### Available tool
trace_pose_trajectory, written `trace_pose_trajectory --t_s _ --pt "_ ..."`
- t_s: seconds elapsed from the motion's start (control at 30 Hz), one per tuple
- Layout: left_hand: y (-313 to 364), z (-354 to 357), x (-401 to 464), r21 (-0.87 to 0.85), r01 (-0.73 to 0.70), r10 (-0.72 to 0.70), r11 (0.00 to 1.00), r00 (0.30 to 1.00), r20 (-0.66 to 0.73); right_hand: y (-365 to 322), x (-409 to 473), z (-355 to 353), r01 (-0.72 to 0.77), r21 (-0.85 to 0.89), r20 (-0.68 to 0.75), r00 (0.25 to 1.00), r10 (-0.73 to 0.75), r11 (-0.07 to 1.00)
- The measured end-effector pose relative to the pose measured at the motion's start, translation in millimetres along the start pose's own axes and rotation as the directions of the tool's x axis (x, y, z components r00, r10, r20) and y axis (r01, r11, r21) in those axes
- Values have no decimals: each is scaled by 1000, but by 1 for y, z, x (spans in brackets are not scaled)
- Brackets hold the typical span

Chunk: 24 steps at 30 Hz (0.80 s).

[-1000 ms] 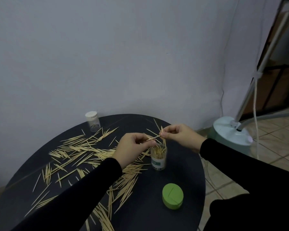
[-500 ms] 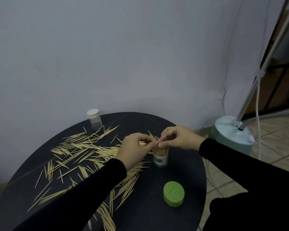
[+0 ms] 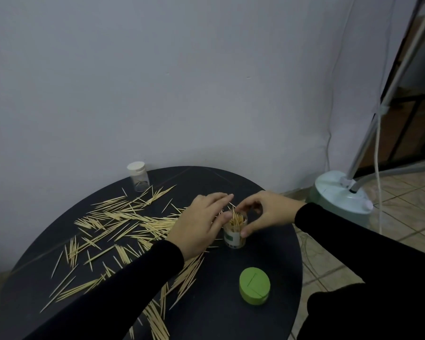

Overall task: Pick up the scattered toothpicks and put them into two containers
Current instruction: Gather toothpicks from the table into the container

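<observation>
- A small clear jar (image 3: 234,233) with a green and white label stands on the round black table (image 3: 268,256); it is full of toothpicks that stick up out of its open top
- The right hand (image 3: 268,212) curls round the jar from the right side; its thumb presses the jar's wall low down and its pointer finger bends over the top of the sticks
- The left hand (image 3: 199,227) is just left of the jar, with fingers stretched out almost straight; its thumb tip touches the jar's rim, and I cannot tell if it holds a stick
- Lots of loose toothpicks (image 3: 123,224) lie spread over the table to the left of the jar, and more lie in front of it, under the left arm in its black sleeve (image 3: 113,295)
- A green round lid (image 3: 255,288) lies in front of the jar, a bit to the right, apart from it
- A second clear jar with a white cap (image 3: 138,176) stands far behind and left of the first jar, near the wall (image 3: 157,82); it looks almost empty
- A pale fan base (image 3: 341,195) sits on the tiled floor, off to the right of the jar
</observation>
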<state>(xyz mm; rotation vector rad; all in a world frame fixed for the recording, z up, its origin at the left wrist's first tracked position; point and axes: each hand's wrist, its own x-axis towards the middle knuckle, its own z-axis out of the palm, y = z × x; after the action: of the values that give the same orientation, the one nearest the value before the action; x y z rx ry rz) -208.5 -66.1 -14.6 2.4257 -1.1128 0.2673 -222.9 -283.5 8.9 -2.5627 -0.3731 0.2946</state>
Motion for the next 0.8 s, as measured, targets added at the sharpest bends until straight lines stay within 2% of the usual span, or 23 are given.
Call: trace_pose_trajectory --t_s 0.23,0.3,0.4,0.5,0.6,0.7,0.8 --pt "14 4 -2 19 -12 6 1000 961 275 -7 0 2 57 21 -5 998 -57 998" --pt "11 3 0 42 -32 21 999 966 257 -9 0 1 53 13 3 999 -53 999" --pt "-4 0 0 165 -82 55 983 985 164 -9 1 1 33 -6 2 999 -33 999" --pt "-22 -4 -4 334 -264 214 905 960 180 -7 1 1 10 -16 3 1000 -10 1000" --pt "-26 -7 -5 369 -376 321 850 925 203 -6 2 1 11 -13 -2 1000 -11 1000" --pt "-20 -9 -3 268 -363 331 892 930 158 -7 3 1 -3 -8 28 1000 3 1000" --pt "-19 -7 0 145 -180 182 973 983 -1 -7 4 -3 -19 -44 110 994 24 999"
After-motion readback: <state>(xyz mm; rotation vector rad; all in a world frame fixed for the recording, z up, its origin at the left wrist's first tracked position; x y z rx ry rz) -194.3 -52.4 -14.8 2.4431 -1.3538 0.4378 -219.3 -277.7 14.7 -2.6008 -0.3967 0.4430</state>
